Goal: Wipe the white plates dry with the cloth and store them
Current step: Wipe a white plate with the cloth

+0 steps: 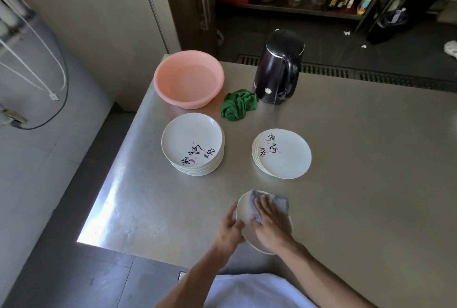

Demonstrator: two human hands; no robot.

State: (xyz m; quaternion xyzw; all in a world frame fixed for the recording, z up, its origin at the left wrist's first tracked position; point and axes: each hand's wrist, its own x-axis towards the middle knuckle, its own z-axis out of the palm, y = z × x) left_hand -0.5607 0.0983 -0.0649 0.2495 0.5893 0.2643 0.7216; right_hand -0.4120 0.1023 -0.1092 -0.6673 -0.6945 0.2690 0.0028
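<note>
Near the table's front edge I hold one white plate tilted above the steel top. My left hand grips its left rim. My right hand lies flat across the plate and presses a grey cloth against its face. A tall stack of white plates with painted characters stands at centre left. A lower stack of the same plates stands to its right.
At the back of the steel table are a pink basin, a crumpled green cloth and a black kettle. The table's left edge drops to the floor. Shelves with bottles stand beyond.
</note>
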